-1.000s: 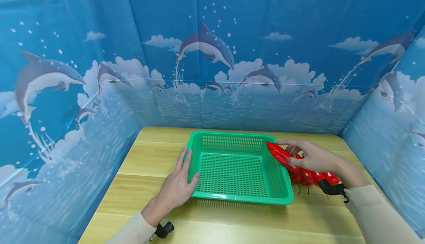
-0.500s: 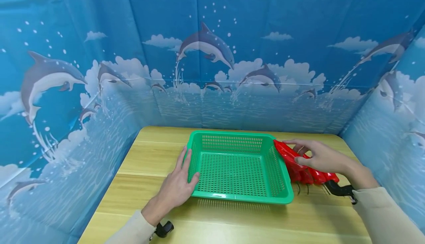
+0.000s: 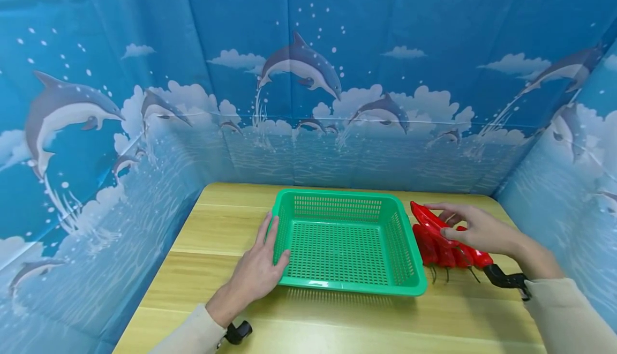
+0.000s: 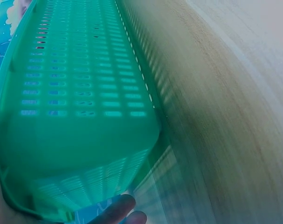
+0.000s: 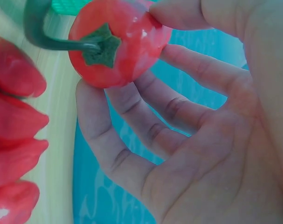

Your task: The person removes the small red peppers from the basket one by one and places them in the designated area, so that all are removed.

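My right hand (image 3: 474,230) holds a red chili pepper (image 3: 426,217) between thumb and fingers, just right of the green plastic basket (image 3: 337,286). In the right wrist view, the held pepper (image 5: 132,51) shows its green cap and curved stem, with the fingertips on its sides. Several more red peppers (image 3: 445,256) lie in a row beneath that hand, stems toward me. My left hand (image 3: 255,273) rests at the basket's left side, fingers straight along the rim. Two fingertips (image 4: 120,205) show outside the basket wall (image 4: 76,135) in the left wrist view.
The basket stands on a wooden table (image 3: 222,236), and its slotted floor is bare. A blue curtain (image 3: 337,156) printed with dolphins encloses the table at the back and sides. A black wrist camera mount (image 3: 238,332) sits under the left wrist.
My right hand has moved right with the pepper, from the basket's right rim to over the row of peppers. The left hand and the basket have hardly moved.
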Demonstrator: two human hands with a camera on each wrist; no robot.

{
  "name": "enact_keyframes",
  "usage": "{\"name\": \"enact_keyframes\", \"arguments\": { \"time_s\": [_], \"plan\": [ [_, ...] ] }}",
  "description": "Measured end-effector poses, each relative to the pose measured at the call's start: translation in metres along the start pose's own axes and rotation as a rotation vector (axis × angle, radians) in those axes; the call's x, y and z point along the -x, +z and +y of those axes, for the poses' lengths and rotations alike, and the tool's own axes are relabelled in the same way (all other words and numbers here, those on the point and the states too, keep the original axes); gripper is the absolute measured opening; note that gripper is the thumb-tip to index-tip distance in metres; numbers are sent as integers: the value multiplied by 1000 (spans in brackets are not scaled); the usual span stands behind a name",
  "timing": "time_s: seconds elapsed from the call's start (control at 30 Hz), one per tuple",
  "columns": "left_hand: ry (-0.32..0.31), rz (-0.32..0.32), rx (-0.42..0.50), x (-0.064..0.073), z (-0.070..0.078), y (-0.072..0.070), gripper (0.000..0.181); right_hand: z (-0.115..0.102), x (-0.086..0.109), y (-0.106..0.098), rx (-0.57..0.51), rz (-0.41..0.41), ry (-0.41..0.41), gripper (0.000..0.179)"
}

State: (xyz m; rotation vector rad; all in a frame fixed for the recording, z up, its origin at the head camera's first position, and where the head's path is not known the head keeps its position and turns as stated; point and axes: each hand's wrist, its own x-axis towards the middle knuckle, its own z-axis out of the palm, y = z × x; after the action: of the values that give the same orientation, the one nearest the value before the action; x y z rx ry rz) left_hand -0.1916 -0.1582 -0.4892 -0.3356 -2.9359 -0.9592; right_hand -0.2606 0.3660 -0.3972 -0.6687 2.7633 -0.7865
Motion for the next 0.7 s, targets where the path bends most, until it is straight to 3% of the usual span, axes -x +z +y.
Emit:
{"name": "enact_keyframes", "arguments": {
  "time_s": [0.43,0.7],
  "plan": [
    [0,0,21,0,0,0,92,29,11,0,40,63,13,60],
    [5,5,18,-1,-2,2,92,50,21,-1,2,64,79,56]
  ]
}}
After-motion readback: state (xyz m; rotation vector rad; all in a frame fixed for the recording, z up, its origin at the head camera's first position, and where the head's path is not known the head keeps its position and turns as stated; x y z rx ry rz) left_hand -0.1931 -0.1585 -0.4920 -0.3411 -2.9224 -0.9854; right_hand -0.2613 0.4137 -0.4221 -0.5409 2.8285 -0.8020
